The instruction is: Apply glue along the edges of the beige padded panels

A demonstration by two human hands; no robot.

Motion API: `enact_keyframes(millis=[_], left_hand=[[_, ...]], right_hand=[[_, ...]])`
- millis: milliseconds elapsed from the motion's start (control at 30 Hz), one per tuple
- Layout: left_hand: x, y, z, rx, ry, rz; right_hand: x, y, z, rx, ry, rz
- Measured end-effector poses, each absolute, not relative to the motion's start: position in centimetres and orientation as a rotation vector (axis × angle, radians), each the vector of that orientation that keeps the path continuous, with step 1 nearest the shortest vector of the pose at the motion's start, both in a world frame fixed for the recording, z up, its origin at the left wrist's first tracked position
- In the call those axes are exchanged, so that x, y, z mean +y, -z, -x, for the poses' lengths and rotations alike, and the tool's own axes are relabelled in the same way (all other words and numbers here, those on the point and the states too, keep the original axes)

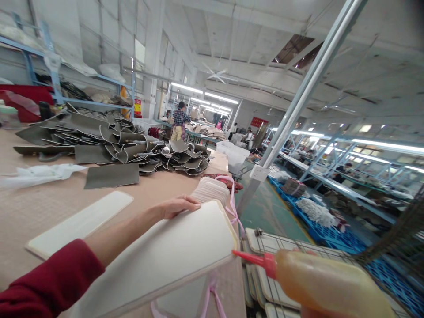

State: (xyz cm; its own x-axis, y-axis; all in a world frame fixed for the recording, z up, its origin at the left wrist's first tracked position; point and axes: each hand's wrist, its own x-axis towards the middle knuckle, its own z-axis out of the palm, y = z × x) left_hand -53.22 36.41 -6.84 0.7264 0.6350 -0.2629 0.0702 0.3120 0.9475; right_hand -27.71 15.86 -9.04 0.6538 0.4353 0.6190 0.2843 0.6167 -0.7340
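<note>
From here I see the left grip point(179, 207) closed on the far edge of the white panel point(185, 247), thumb on top, apparently to steady it over the worktop point(162, 186). The right grip point(309, 312) (mostly hidden) seems wrapped round the squeeze bottle point(326, 280), its red nozzle point(248, 257) pointed at the panel's near corner, perhaps for finer aim
</note>
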Motion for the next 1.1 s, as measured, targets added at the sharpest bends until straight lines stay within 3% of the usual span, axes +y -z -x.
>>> enact_keyframes(millis=[1100], left_hand=[[37.4,10.0,52.6,0.716,-0.604,-0.955]], right_hand=[[18.2,9.4,28.2,-0.764,-0.353,0.905]])
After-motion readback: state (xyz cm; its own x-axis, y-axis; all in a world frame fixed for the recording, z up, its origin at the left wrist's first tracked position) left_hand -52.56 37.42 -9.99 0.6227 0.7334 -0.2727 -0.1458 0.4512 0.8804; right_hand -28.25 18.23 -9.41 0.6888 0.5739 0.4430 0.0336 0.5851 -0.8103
